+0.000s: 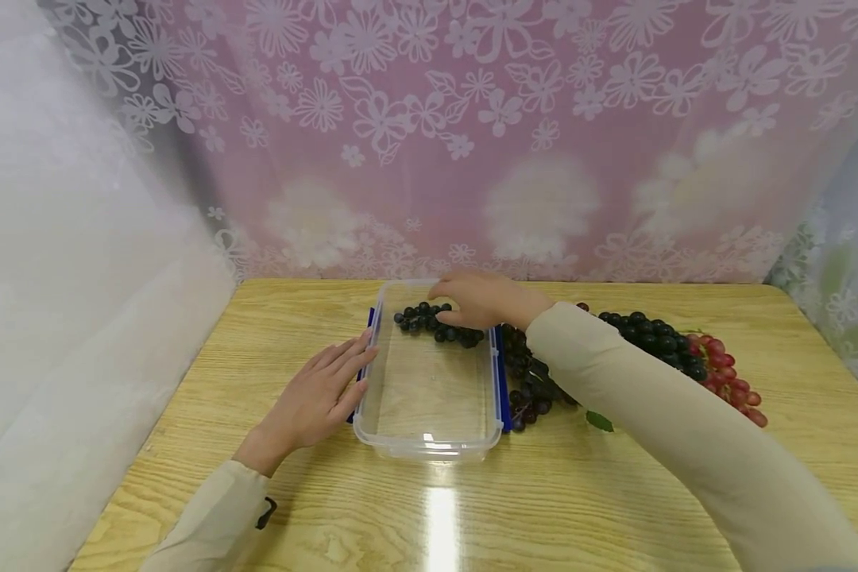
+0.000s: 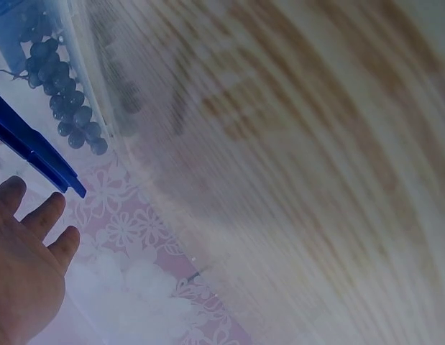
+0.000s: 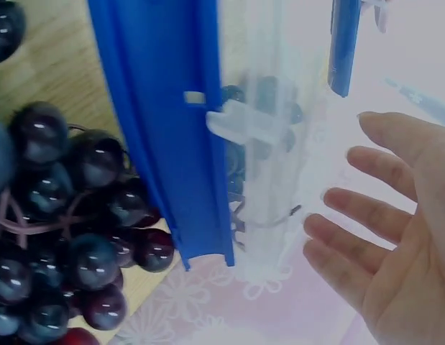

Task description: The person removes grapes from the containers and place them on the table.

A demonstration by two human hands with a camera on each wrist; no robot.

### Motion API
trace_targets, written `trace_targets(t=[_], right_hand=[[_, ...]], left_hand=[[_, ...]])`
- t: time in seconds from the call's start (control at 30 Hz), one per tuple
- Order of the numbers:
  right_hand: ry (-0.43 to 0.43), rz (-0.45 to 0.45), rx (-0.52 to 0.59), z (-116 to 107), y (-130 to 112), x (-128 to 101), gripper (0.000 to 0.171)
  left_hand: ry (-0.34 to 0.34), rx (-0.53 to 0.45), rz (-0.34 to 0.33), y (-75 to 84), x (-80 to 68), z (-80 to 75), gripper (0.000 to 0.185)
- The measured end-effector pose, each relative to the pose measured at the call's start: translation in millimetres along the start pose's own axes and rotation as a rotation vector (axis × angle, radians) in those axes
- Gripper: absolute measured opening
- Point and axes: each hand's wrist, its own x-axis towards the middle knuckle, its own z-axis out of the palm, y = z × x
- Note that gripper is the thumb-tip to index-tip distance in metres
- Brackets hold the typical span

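A clear plastic container point(image 1: 429, 439) with blue side latches stands on the table. Inside its far end lies a bunch of dark grapes point(image 1: 420, 316). My left hand point(image 1: 325, 391) lies along the container's left side with its fingers extended, close to the left blue latch point(image 2: 39, 151). Over the far right part of the container reaches my right hand point(image 1: 482, 299), just above the grapes. In the right wrist view its fingers point(image 3: 369, 208) are spread and hold nothing. A blue latch point(image 3: 164, 122) hangs folded out on the container's right side.
Right of the container, partly behind my right forearm, lie more dark grapes point(image 1: 525, 397), a black bunch point(image 1: 654, 338) and red grapes point(image 1: 729, 377). A green leaf point(image 1: 599, 421) sits near them. A pink floral curtain point(image 1: 429, 159) hangs behind the wooden table point(image 1: 314, 516).
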Motion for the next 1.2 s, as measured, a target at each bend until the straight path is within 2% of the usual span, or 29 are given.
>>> trace_targets(t=[0.2,0.53,0.93,1.2], right_hand=[[-0.032,-0.002,0.013,-6,-3,15,0.043],[-0.157,0.088,-0.015,-14,-23,34,0.041],[-0.207,0.160,-0.113,3,-28,44,0.047],[-0.229,0.218,-0.132,8,-29,44,0.041]], left_hand=[[0.005,-0.006,-0.001,-0.8,-0.2,-0.1,0.052],[0.004,-0.012,0.012,-2.4,-6.2,-2.5,0.049],[0.006,-0.008,0.023,-3.1,-5.6,-1.6,0.052],[-0.011,-0.008,0.009,-2.8,-6.5,-2.2,0.051]])
